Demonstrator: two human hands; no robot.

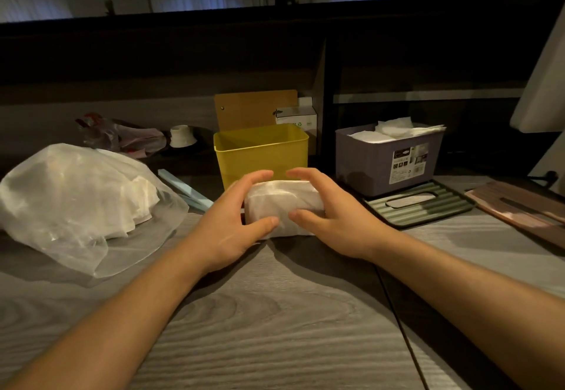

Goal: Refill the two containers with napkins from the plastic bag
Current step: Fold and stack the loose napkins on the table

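Observation:
A white stack of napkins [282,203] lies on the wooden table just in front of the yellow container [261,152], which looks empty. My left hand [232,221] grips the stack's left end and my right hand [333,218] grips its right end, fingers curled over the top and thumbs on the near side. The purple container [388,160] at the right is filled with napkins that stick out above its rim. The translucent plastic bag [76,203] with more napkins inside lies at the left.
A green ribbed lid [425,206] with a slot lies in front of the purple container, a brown lid [519,209] to its right. A light blue lid [183,188] leans beside the bag. A crumpled bag [119,136], a small white cup [182,136] and a wooden board [255,108] stand behind.

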